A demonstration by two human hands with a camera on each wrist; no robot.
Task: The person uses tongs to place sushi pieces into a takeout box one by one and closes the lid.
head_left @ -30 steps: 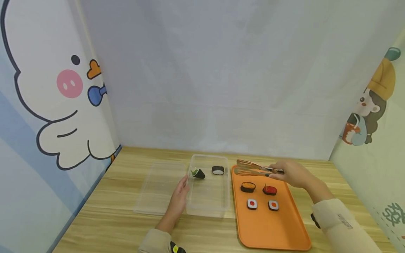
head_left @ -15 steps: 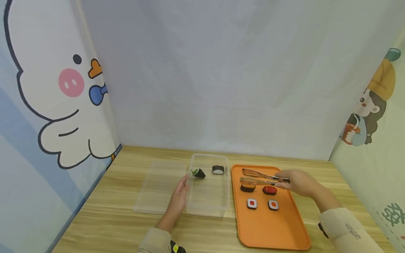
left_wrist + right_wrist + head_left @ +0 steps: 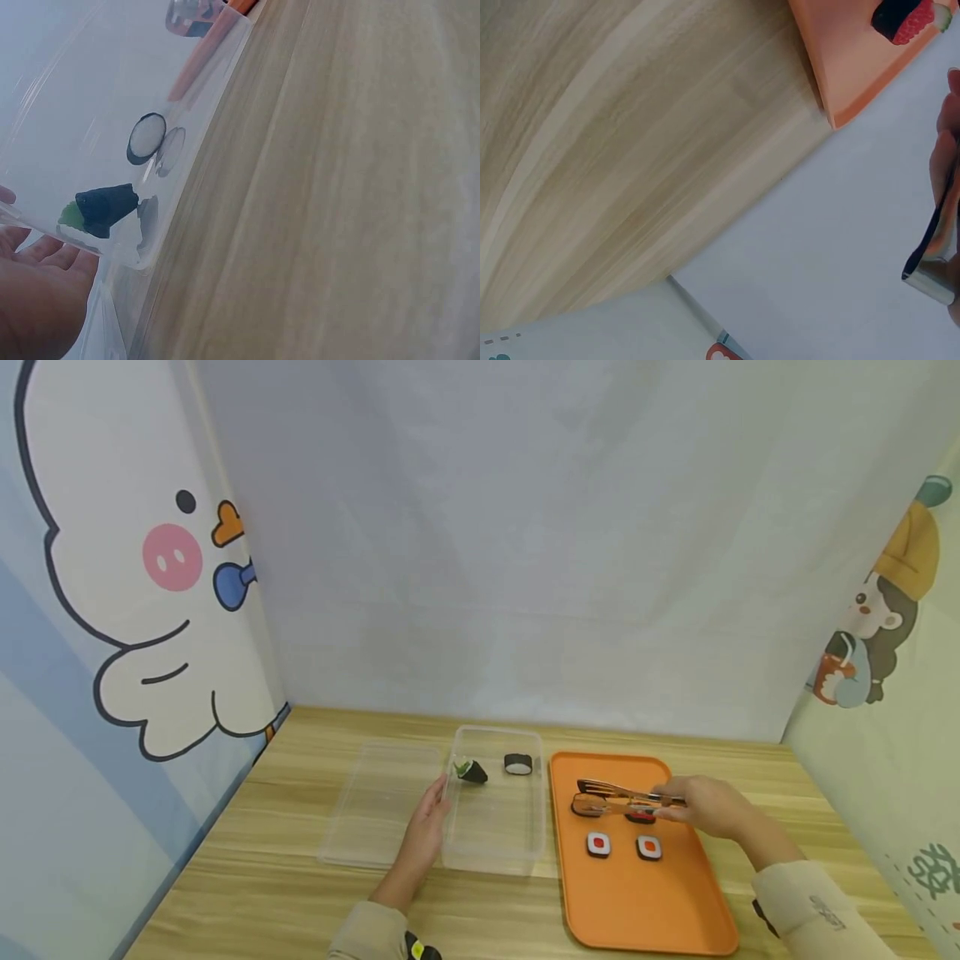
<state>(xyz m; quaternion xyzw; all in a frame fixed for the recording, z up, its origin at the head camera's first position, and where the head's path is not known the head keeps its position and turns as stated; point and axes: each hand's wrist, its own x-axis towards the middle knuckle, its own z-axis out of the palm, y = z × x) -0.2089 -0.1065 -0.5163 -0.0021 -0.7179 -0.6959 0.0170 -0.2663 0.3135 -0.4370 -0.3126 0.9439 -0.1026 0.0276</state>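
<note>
Tongs [image 3: 611,797] straddle sushi [image 3: 587,807] near tray [image 3: 645,910] far edge.

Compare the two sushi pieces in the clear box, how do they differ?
The cone-shaped piece is dark with green at one end and lies on its side near the left hand; the round roll is black-rimmed with a white centre, farther right. Both sit at the clear box's far end.

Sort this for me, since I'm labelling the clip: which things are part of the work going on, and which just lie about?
In use:
- right hand gripping the tongs
- tongs' tips at the orange-topped sushi on the orange tray
- left hand resting on the clear box
- two pieces in that box

Lying about:
- clear lid
- red-topped sushi
- two rolls
</note>
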